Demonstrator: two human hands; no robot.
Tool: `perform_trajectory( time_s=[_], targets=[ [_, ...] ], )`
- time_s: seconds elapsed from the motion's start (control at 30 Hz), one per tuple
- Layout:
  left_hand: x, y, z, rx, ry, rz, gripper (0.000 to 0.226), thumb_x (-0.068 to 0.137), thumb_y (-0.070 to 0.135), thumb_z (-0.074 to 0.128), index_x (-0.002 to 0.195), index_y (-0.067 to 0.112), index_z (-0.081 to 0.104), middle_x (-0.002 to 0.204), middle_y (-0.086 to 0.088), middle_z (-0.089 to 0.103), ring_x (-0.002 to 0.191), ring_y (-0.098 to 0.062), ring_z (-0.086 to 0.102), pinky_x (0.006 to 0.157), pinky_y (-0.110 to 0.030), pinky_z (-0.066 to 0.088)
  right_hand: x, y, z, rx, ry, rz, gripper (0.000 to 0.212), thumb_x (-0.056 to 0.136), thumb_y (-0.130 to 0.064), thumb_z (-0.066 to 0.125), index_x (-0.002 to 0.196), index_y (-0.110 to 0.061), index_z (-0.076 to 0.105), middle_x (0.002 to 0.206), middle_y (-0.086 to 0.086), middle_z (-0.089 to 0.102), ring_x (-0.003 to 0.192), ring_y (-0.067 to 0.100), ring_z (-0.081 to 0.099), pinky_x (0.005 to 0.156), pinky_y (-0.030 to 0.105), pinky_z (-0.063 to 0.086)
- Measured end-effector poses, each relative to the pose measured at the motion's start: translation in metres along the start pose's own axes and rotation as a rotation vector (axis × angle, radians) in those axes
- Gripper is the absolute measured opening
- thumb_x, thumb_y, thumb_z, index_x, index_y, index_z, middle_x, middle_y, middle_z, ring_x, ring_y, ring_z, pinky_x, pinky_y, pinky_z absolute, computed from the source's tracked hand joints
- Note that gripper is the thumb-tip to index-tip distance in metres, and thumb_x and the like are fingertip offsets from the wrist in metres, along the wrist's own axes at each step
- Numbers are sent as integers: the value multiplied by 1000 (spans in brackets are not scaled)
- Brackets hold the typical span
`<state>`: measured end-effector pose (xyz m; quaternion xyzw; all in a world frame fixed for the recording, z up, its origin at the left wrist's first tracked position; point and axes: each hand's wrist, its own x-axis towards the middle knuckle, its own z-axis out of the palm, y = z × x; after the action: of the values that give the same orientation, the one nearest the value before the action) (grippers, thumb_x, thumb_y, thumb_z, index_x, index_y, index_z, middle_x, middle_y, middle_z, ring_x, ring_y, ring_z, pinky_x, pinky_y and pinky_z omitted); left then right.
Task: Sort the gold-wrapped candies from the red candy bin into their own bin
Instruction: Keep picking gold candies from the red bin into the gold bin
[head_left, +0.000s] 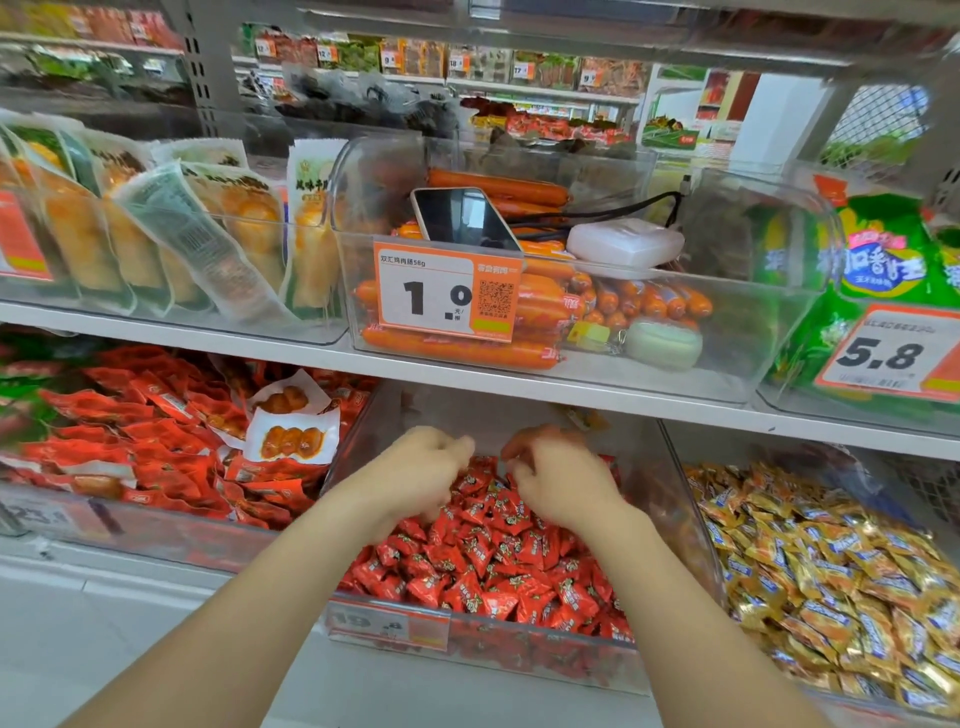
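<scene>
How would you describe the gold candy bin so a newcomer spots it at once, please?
Find the sausage bin with the 1.0 price tag, then look one row down. The gold candy bin is rightmost there, beside the red candy bin; only its wrappers are gold.

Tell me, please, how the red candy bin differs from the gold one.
The red candy bin holds red candies; the gold candy bin holds gold candies with blue labels. The left hand and right hand reach into the red candy bin, not the gold candy bin. Both are clear, side by side.
</scene>
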<state>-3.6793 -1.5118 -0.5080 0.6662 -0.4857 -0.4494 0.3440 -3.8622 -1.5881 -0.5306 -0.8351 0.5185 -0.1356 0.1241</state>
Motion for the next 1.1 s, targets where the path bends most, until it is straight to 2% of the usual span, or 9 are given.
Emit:
perform_trajectory(
  time_s=[0.1, 0.2, 0.4, 0.5, 0.63, 0.77, 0.9, 1.0, 1.1],
  targets=[
    [11, -6, 1, 142, 26, 111, 20, 109, 15, 44, 111, 18, 64, 88, -1, 64, 73, -18, 55, 60, -30, 46, 22, 3, 16, -38, -59, -13, 18, 94, -30, 65, 109, -37, 72, 121, -1, 64, 114, 25, 63, 93, 41, 58],
    [19, -6, -1, 227, 9, 133, 40, 103, 0, 37, 109, 22, 69, 93, -1, 69, 72, -17, 57, 60, -29, 45, 34, 5, 25, -65, -207, 19, 33, 85, -35, 77, 118, -35, 73, 122, 0, 69, 112, 24, 67, 93, 39, 60],
    [38, -3, -1, 434, 105, 146, 29, 99, 10, 45, 97, 14, 73, 86, -2, 68, 68, -19, 58, 55, -28, 45, 45, 13, 35, -53, -278, 63, 34, 87, -20, 69, 120, -25, 71, 120, 5, 67, 107, 28, 68, 92, 38, 61],
    [45, -2, 0, 488, 111, 147, 25, 95, 9, 47, 99, 10, 72, 102, -6, 72, 93, -29, 65, 73, -33, 50, 45, 19, 35, -100, -276, 71, 35, 86, -25, 74, 120, -18, 68, 116, 7, 68, 104, 30, 68, 89, 42, 62],
    [51, -3, 6, 516, 77, 137, 31, 96, 7, 48, 110, 18, 74, 123, 1, 69, 117, -22, 62, 100, -32, 52, 42, 19, 32, -86, -309, 94, 21, 77, -22, 68, 96, -21, 76, 100, -1, 75, 93, 24, 72, 82, 40, 64],
    [53, -2, 10, 512, 119, 121, 22, 90, 21, 47, 98, 20, 67, 108, 0, 69, 101, -24, 64, 93, -41, 57, 42, 19, 31, -83, -337, 80, 16, 80, -23, 66, 92, -23, 76, 98, -3, 76, 90, 22, 72, 83, 41, 64],
    [49, -5, 11, 534, 112, 153, 29, 81, 23, 42, 95, 26, 67, 110, 2, 70, 106, -24, 64, 94, -38, 56, 42, 17, 31, -111, -330, 65, 18, 85, -24, 73, 102, -23, 72, 107, 1, 71, 100, 26, 69, 89, 40, 62],
    [49, -11, 14, 571, 90, 180, 27, 90, 13, 45, 96, 28, 67, 110, 1, 69, 101, -23, 66, 89, -38, 57, 38, 15, 31, -129, -318, 53, 12, 93, -23, 67, 89, -15, 60, 94, 6, 63, 93, 31, 66, 78, 34, 57],
    [49, -12, 15, 611, 144, 206, 24, 85, 32, 40, 92, 27, 62, 102, -2, 71, 95, -29, 66, 85, -42, 58, 31, 15, 11, 25, -197, 101, 19, 97, -26, 65, 85, -12, 66, 86, 7, 68, 88, 29, 67, 67, 26, 45]
  ],
)
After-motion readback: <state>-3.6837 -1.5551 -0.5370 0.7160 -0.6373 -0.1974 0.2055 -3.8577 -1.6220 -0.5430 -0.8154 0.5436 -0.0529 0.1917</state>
